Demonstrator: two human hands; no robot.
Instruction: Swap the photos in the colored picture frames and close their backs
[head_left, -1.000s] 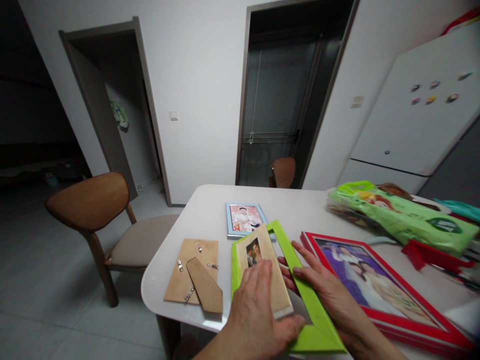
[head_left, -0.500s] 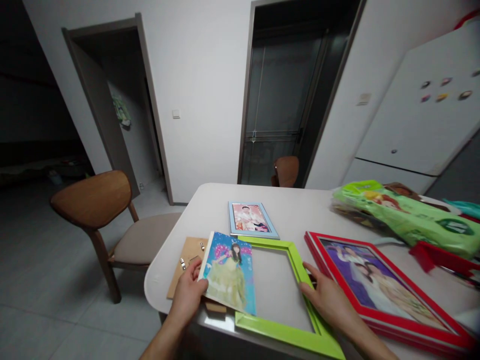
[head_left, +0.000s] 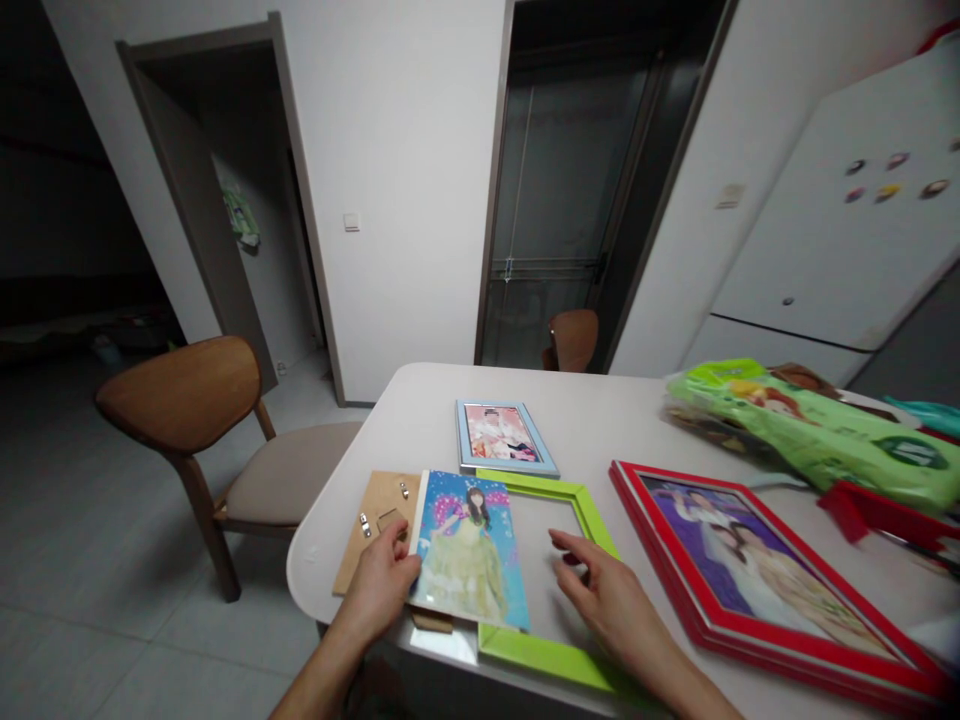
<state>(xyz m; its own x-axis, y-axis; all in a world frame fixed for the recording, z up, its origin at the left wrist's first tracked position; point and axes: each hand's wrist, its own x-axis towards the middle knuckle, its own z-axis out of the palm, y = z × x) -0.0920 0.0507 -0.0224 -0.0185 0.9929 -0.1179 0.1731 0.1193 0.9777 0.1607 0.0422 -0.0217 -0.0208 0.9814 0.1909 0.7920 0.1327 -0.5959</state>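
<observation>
My left hand grips the left edge of a colourful photo of a figure in a pale green dress, holding it over the left side of a lime green picture frame that lies flat on the white table. My right hand hovers over the frame's glass, fingers apart, holding nothing. Under my left hand lies a brown frame backing board with metal clips.
A small blue-framed photo lies beyond the green frame. A large red-framed photo lies to the right, with a green plastic package behind it. A wooden chair stands left of the table. A white fridge is at the right.
The backing card was lifted from the green frame and turned over, showing the photo face. My right hand left the frame's right edge and moved over the glass.
</observation>
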